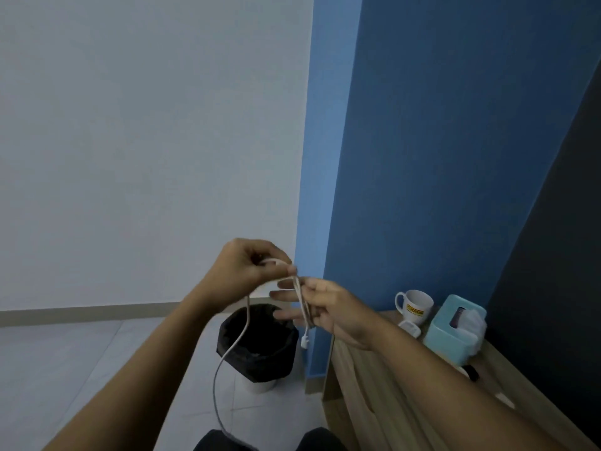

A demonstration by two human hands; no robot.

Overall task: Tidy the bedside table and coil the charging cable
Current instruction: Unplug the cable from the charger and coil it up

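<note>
Both hands are raised in front of me, holding a white charging cable [239, 340]. My left hand [247, 270] pinches the cable's upper bend between thumb and fingers. My right hand [325, 309] holds a short folded loop of it against the palm, fingers spread; a small white plug end hangs just below that hand. The long free part of the cable drops from my left hand toward my lap. The wooden bedside table [364, 385] stands at the lower right, under my right forearm.
On the table stand a white mug [416, 305] with a yellow label, a light blue tissue box [455, 330], a small white item beside the mug and a dark object near the wall. A bin [258, 343] with a black liner stands on the tiled floor left of the table.
</note>
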